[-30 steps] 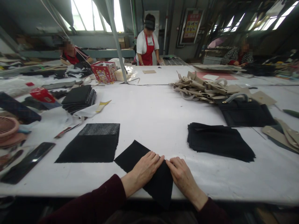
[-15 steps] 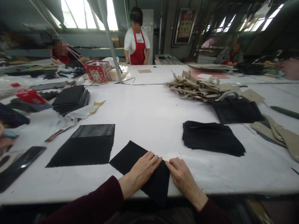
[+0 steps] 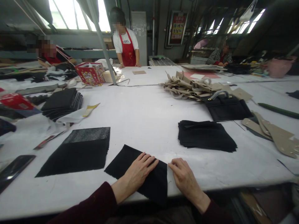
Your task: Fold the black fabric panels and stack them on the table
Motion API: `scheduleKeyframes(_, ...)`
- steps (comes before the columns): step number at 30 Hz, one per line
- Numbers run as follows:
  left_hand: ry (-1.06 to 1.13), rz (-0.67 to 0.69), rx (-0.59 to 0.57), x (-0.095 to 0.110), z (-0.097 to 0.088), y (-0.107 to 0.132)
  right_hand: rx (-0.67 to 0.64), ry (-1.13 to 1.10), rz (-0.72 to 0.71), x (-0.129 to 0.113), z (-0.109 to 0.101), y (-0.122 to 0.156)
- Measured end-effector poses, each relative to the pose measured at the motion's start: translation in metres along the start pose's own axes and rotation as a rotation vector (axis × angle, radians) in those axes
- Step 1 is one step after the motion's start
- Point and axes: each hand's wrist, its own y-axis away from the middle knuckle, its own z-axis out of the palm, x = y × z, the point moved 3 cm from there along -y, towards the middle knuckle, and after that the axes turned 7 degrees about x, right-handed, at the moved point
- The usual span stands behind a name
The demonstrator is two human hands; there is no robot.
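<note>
Workshop table (image 3: 149, 112): a broad white surface filling the room's middle. Co-workers, one in a red apron (image 3: 126, 46), stand or sit at its far edge.
Beige pile (image 3: 187, 85): cut pieces and straps heaped toward the far right, with a black bag (image 3: 225, 109) just beside them.
Flat black sheet (image 3: 77, 152): lies near the left of the near edge, its far strip greyer and shinier than the rest.
Black stack (image 3: 205, 135): squared pieces piled right of centre, well apart from both hands.
Black cloth piece (image 3: 127, 165): lies at the middle of the near edge, turned cornerwise, its nearest corner drooping over that edge.
Cloth's feel: it looks thin, light and limp, matte rather than slick, and not fragile. It will likely slide or wrinkle under a push rather than hold its shape.
Cloth's grip spots: the free corners and the straight right edge look best for a pinch; the middle suits pressing flat.
Left hand (image 3: 137, 171): palm down and spread wide on the cloth, fingers straight and close together, gripping nothing.
Right hand (image 3: 184, 179): palm down at the cloth's right edge, fingers loosely bent with nothing pinched. Whether the tips touch the cloth or only the table, I cannot tell.
</note>
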Motion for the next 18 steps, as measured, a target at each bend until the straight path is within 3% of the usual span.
scheduleKeyframes(3, 0.014, -0.007, 0.0, 0.001, 0.001, -0.002, 0.058, 0.025, 0.031, -0.01, 0.007, -0.013)
scheduleKeyframes(8, -0.006, 0.004, 0.019, -0.004, 0.002, 0.004, -0.101, 0.162, -0.052, -0.03, 0.026, -0.021)
scheduleKeyframes(14, -0.106, -0.132, -0.001, -0.045, -0.004, 0.029, -0.107, 0.222, -0.085, -0.019, 0.016, 0.0)
scheduleKeyframes(18, -0.049, -0.269, 0.004, -0.069, -0.019, 0.026, -0.091, 0.166, -0.015, -0.014, 0.008, -0.004)
